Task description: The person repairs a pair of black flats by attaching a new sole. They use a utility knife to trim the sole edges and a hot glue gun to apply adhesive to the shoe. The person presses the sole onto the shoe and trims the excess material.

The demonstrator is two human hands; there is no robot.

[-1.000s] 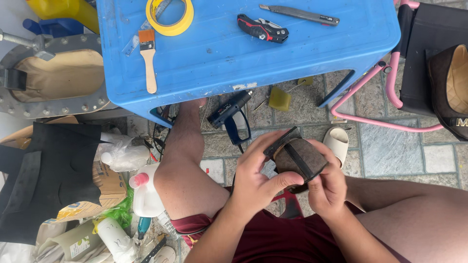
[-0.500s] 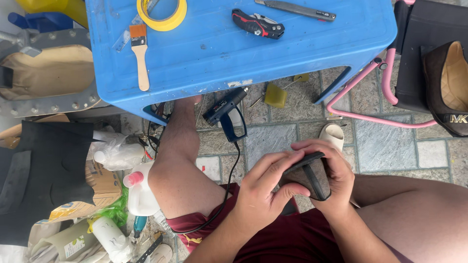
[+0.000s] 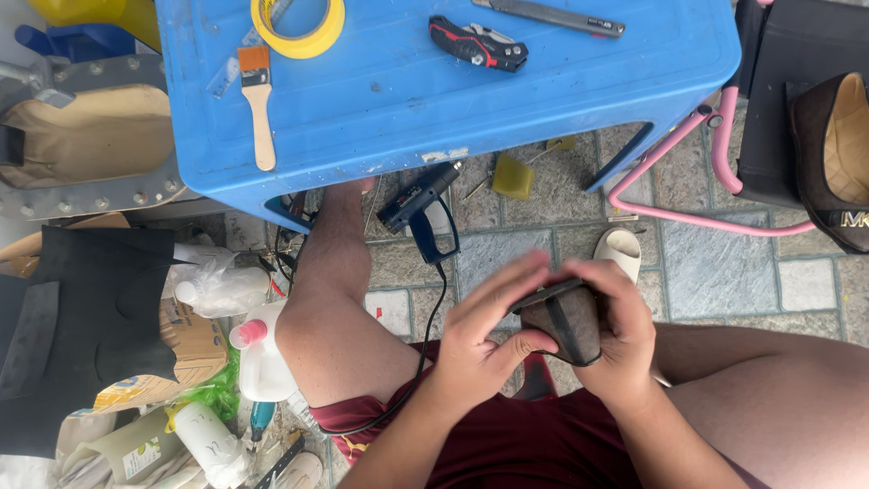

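A stone-tiled floor [image 3: 724, 263] lies under you, with a blue plastic table [image 3: 543, 81] ahead. Both your hands are clamped together on a dark shoe piece [image 3: 566, 321], held above your lap, below the table's near edge. Your left hand [image 3: 484, 340] presses flat across it; your right hand [image 3: 615, 335] cups it from behind. Keep your thumbs pressing evenly along the seam. Its underside and exact shape stay hidden by your fingers.

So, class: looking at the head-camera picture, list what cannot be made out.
- Dark shoe piece: mostly covered by the left hand and right hand.
- Yellow tape roll: cut off by the top edge.
- Brown shoe: cut off by the right edge.
- Heat gun: nozzle hidden under the blue stool.
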